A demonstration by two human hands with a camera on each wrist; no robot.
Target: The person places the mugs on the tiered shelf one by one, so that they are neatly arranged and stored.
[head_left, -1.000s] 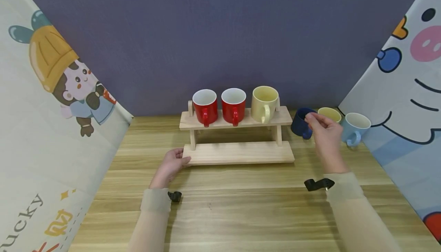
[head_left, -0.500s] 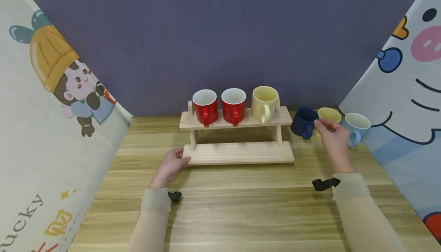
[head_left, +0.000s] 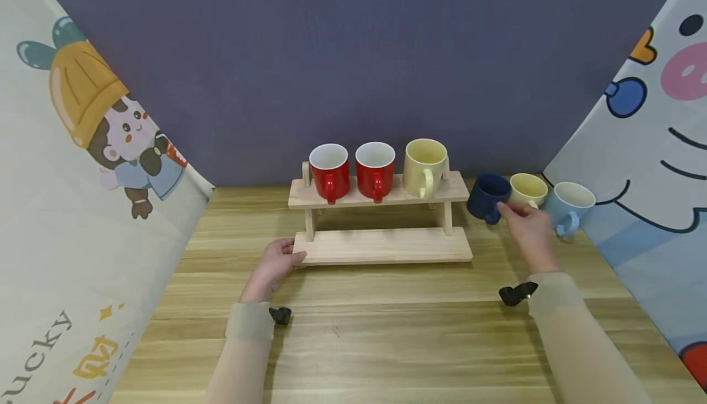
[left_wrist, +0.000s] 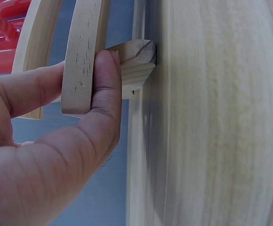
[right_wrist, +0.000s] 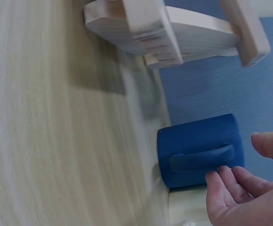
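At the left end of a two-tier wooden rack (head_left: 381,245), my left hand (head_left: 270,266) pinches the lower shelf board (left_wrist: 78,70) between thumb and finger. On the table right of the rack stands a dark blue mug (head_left: 482,194), its handle (right_wrist: 201,160) towards me. My right hand (head_left: 531,237) is at this mug, fingertips (right_wrist: 226,176) right beside the handle. In the right wrist view the thumb stands apart from the fingers, with nothing between them. Two red mugs (head_left: 321,184) (head_left: 367,184) and a pale yellow mug (head_left: 411,174) stand upright on the upper shelf.
A smaller pale yellow mug (head_left: 518,195) and a light blue mug (head_left: 556,206) stand on the table right of the dark blue one, close to the right wall panel (head_left: 635,220). A dark blue-grey wall (head_left: 353,60) rises behind the rack.
My right hand has drawn back from over the dark blue mug's rim, first to the right, then lower to beside its handle. The left hand and the rack have stayed put.
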